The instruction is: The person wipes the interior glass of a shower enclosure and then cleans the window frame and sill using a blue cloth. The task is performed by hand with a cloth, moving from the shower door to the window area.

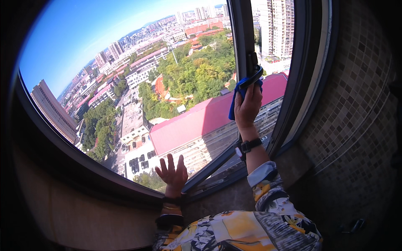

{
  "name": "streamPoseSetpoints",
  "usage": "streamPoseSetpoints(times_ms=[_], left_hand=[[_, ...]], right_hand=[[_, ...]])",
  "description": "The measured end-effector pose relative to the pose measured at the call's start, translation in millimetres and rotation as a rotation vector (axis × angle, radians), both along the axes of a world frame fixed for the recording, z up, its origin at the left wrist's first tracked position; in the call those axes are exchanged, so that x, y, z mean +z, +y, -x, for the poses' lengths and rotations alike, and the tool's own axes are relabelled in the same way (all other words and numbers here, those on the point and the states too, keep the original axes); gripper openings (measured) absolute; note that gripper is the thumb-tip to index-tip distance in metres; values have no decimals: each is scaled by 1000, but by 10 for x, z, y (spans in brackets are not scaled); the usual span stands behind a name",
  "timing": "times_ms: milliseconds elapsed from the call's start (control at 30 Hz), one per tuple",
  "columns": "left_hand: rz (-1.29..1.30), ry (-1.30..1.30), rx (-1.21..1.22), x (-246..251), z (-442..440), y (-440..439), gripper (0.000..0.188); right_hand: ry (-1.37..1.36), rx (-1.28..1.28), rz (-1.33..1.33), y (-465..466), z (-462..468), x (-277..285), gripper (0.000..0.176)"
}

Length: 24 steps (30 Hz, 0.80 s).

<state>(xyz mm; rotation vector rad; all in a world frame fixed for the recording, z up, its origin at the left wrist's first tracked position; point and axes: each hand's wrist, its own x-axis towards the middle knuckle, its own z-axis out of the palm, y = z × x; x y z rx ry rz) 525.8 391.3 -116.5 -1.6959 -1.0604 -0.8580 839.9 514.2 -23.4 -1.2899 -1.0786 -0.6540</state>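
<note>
My right hand (248, 108) is raised and closed around a blue cloth (233, 105), just under the dark, curved window handle (251, 77) on the frame's upright. Part of the cloth lies against the handle and the frame behind it. My left hand (172, 174) is lower down, near the bottom corner of the large glass pane (188, 125), fingers spread and holding nothing. Whether its fingers touch the glass, I cannot tell. A watch with a black strap is on my right wrist, and a dark band is around my left.
The dark window frame (241, 37) divides the large pane from a narrower sash at right, which seems ajar. A mosaic-tiled wall (351, 94) with thin cords stands at right. Below left is a pale panel (94, 216). Buildings and trees lie far below outside.
</note>
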Motion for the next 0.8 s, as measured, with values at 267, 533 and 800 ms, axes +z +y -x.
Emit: streamPoseSetpoints(times_ms=[267, 533, 800], left_hand=[[-10, 0, 7, 14, -2, 7, 35], [-18, -5, -7, 22, -17, 4, 34], [15, -8, -14, 18, -1, -36, 33]], right_hand=[[222, -48, 231, -105, 191, -1194, 63], [617, 1, 447, -144, 578, -2144, 64], [657, 369, 355, -306, 762, -1459, 51]])
